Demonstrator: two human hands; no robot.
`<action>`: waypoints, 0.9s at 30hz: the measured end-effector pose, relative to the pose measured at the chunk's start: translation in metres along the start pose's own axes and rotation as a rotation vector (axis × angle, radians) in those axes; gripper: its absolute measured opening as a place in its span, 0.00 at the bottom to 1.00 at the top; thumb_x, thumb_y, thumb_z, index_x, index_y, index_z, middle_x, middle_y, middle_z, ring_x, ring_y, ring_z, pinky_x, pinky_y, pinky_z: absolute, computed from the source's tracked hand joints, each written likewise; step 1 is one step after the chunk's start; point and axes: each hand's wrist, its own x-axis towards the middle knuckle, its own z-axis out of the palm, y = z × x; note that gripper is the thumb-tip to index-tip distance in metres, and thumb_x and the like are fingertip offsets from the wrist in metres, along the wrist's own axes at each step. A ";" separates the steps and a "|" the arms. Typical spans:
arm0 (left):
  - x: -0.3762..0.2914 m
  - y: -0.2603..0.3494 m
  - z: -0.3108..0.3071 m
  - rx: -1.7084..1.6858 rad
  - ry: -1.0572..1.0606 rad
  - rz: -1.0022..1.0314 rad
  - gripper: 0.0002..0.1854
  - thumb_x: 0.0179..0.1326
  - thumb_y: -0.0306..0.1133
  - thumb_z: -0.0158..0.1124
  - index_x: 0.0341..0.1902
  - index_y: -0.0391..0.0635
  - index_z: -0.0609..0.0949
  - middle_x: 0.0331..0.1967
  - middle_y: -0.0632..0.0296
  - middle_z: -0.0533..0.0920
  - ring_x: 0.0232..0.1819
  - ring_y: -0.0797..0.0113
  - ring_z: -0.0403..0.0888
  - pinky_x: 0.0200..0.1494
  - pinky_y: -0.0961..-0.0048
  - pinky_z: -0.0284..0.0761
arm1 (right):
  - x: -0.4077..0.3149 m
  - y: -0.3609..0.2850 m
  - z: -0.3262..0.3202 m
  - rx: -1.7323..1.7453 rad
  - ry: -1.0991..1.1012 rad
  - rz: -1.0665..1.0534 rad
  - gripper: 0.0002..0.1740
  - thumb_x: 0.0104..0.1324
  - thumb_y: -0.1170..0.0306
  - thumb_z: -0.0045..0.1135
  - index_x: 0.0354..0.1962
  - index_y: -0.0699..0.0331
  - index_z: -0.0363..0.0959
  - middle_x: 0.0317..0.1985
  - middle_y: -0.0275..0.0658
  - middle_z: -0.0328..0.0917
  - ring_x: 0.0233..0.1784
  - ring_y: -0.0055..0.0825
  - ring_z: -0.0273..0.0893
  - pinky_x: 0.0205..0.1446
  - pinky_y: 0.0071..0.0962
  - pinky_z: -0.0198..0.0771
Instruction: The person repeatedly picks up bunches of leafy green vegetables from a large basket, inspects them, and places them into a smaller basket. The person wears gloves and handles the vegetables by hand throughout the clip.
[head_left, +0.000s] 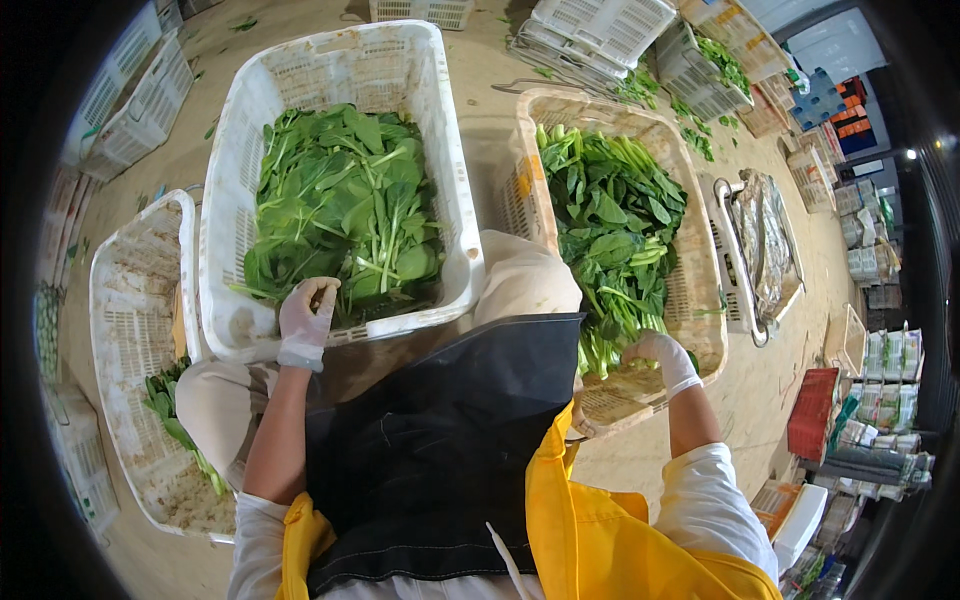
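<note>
My left hand (307, 316), in a thin whitish glove, is at the near rim of a white plastic crate (462, 150). Its fingers are loosely curled with a gap to the thumb, and nothing shows between them. Loose leafy greens (345, 195) fill that crate, with dark water visible at the near end. To the right, a stained, beige-looking crate (701, 225) holds leafy greens in bunches (611, 210). Over the pale stem ends at its near end, my gloved right hand (660, 356) curls its fingers around stems; the fingertips are partly hidden.
At left, a third crate (131, 322) holds a few greens (169, 405) by my knee. A carrier with crumpled wrapping (761, 232) stands right of the beige crate. Stacked crates (585, 34) and scattered leaves (697, 135) lie farther back. A red crate (812, 412) stands at right.
</note>
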 end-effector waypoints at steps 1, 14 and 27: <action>0.000 0.001 0.000 -0.008 -0.007 -0.052 0.06 0.58 0.31 0.59 0.36 0.45 0.82 0.24 0.65 0.76 0.24 0.76 0.67 0.31 0.79 0.66 | -0.005 -0.002 0.001 0.021 -0.015 0.012 0.51 0.33 0.44 0.70 0.52 0.70 0.69 0.52 0.51 0.72 0.51 0.42 0.73 0.53 0.35 0.70; 0.003 0.009 0.002 -0.054 -0.018 -0.021 0.07 0.59 0.31 0.59 0.37 0.43 0.82 0.26 0.67 0.77 0.25 0.78 0.68 0.31 0.80 0.67 | -0.134 0.086 0.006 0.659 -0.329 -0.139 0.34 0.47 0.53 0.65 0.48 0.65 0.72 0.39 0.40 0.79 0.31 0.26 0.78 0.37 0.26 0.75; 0.008 0.088 -0.014 -0.544 -0.141 -0.199 0.09 0.62 0.26 0.56 0.44 0.41 0.79 0.32 0.65 0.80 0.29 0.80 0.75 0.35 0.83 0.71 | -0.236 0.048 -0.057 1.223 0.090 -0.921 0.36 0.43 0.58 0.66 0.49 0.69 0.69 0.40 0.43 0.77 0.37 0.30 0.77 0.35 0.29 0.74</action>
